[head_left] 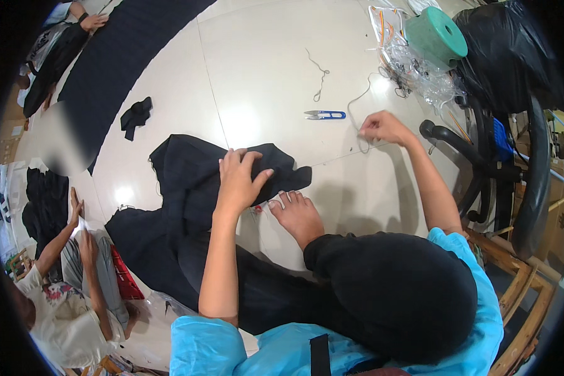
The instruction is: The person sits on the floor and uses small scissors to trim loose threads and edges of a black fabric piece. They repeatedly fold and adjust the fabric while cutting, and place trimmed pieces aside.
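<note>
My left hand [238, 178] lies on a dark piece of cloth [191, 178], fingers spread and slightly bent, holding nothing. The cloth spreads over the floor and reaches back toward my leg. Off to the right, my right hand [385, 128] is closed in a pinch on a thin grey thread [350, 109], which trails in a loose curve over the floor. Blue-handled thread snips [326, 115] lie just left of that thread. Beyond them sits another loose, tangled thread [324, 75]. My bare foot [297, 216] is beside the cloth's near edge.
A small dark scrap [136, 117] and a long dark fabric strip [128, 59] lie at left. Two other people work along the left side. At right are a green cone [429, 37], clear plastic wrapping [420, 69], a black chair base [476, 153] and a wooden frame [520, 294].
</note>
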